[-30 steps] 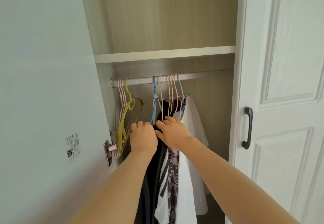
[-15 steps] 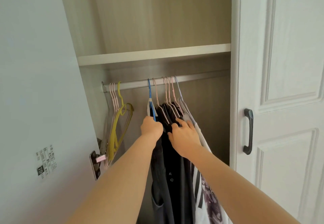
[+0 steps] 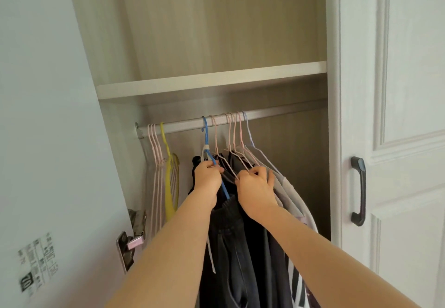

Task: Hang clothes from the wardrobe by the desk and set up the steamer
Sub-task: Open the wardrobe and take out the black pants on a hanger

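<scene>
Left hand: the left hand [image 3: 208, 176] was curled round the sloping arm of a thin blue wire hanger [image 3: 205, 136], just below its neck.
Right hand: the right hand [image 3: 256, 189] sat just right of the left, its fingers bent and pinching the wire shoulders of the clothed pink wire hangers [image 3: 231, 136]; which one it held could not be told.
Rail: a silver metal rail [image 3: 277, 114] ran across the wardrobe beneath a pale wooden shelf [image 3: 212, 80], and the hooks of all the hangers sat on it.
Clothes: dark garments [image 3: 231, 247] hung from the blue hanger and its neighbours, dropping between the two forearms. Pale grey and white garments [image 3: 291, 197] hung against them on the right.
Spare hangers: at the left end of the rail hung a bunch of bare pink hangers [image 3: 154, 148] and a yellow plastic hanger [image 3: 169, 170], apart from the blue one.
Doors: an open white door [image 3: 48, 139] stood near on the left, bearing a printed label [image 3: 36, 266] and a metal hinge [image 3: 126, 247]. A closed white panelled door [image 3: 397, 91] on the right carried a dark handle [image 3: 358, 191].
</scene>
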The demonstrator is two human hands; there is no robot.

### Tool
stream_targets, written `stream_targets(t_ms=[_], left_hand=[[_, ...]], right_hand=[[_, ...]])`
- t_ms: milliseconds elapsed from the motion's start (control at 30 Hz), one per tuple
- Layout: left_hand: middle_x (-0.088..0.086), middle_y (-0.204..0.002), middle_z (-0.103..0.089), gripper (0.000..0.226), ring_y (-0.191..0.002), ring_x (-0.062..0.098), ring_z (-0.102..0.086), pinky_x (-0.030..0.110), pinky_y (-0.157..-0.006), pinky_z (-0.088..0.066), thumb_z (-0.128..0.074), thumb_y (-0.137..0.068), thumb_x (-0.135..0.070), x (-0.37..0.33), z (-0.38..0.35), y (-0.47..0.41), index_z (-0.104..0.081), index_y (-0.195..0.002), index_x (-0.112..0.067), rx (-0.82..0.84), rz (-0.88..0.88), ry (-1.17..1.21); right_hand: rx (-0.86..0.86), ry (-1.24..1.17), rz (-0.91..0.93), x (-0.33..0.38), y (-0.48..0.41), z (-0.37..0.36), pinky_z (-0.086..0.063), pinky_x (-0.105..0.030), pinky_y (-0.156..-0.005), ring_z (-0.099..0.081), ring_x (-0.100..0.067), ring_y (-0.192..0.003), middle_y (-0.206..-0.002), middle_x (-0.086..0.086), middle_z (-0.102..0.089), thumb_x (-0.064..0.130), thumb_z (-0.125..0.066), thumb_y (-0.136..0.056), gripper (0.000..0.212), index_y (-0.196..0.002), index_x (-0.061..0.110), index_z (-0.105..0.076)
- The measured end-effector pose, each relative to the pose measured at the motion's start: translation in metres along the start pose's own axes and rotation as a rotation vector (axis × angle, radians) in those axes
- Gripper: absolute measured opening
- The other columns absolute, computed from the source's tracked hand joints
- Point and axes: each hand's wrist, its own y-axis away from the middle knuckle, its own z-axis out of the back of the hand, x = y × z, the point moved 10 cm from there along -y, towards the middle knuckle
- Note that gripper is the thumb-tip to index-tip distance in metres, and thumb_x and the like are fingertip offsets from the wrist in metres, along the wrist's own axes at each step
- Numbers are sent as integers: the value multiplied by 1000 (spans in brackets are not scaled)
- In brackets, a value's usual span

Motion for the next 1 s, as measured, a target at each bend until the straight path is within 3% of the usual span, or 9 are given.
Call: stream_targets(t_ms=[167,300,433,567,667,733,800,900,1000], left_hand=[[4,-85,-53,17,-85,18,-51,36,-82,-53,-43,-96,-2,2,11,-7,-56,-105,-10,-4,68,102],[6,-82,-51,14,-76,16,-50,27,-63,-52,-42,-97,-2,-11,19,-7,-54,-101,-9,-6,77,178],[9,-78,-48,19,-69,16,-48,28,-64,-53,-40,-96,2,-21,19,-6,-54,-88,-8,25,100,292],[8,-77,-49,18,-68,15,-50,29,-66,-55,-40,-96,1,-24,26,3,-56,-106,-2,15,102,309],[9,-74,-48,16,-66,16,-51,28,-56,-54,-42,-97,-1,-27,35,11,-57,-99,-2,-17,156,362],[9,-72,-49,15,-63,16,-52,24,-44,-52,-44,-96,-1,-32,39,15,-58,-91,-2,-25,200,380],[6,-67,-47,19,-47,11,-49,17,-34,-42,-42,-97,-3,-37,37,18,-56,-84,-4,-7,238,383],[1,-58,-38,30,-26,7,-34,11,-31,-29,-38,-99,-8,-47,24,25,-48,-71,-10,64,229,406],[0,-59,-35,30,-29,7,-31,12,-32,-26,-36,-100,-7,-51,17,44,-45,-72,-12,121,221,437]], right_hand=[[21,-132,-57,6,-1,1,-13,-46,-113,-29,-28,-128,-119,-8,-56,1,-44,-90,27,-112,11,-56],[-8,-188,-48,22,-7,19,-15,-44,-112,-29,-29,-129,-123,-11,-54,2,-45,-90,26,-113,8,-56],[11,-264,-95,23,-1,42,-20,-40,-107,-30,-33,-126,-122,-16,-49,-1,-45,-90,26,-112,4,-55],[50,-313,-153,19,17,59,-22,-40,-105,-27,-35,-124,-124,-17,-43,-3,-42,-90,28,-113,5,-56],[76,-327,-217,14,32,64,-20,-42,-107,-26,-35,-124,-124,-12,-39,-3,-44,-89,30,-113,10,-56],[75,-343,-239,9,41,68,-21,-41,-105,-26,-33,-124,-118,-8,-38,-4,-44,-88,30,-111,12,-55],[70,-337,-219,7,46,74,-23,-39,-103,-26,-29,-121,-106,-2,-34,-5,-44,-88,31,-112,11,-55],[37,-316,-195,5,49,86,-26,-39,-101,-28,-27,-117,-103,-1,-33,-6,-46,-88,31,-112,12,-56],[40,-319,-209,4,55,93,-26,-40,-101,-29,-27,-118,-107,-2,-37,-3,-47,-89,29,-113,12,-55]])
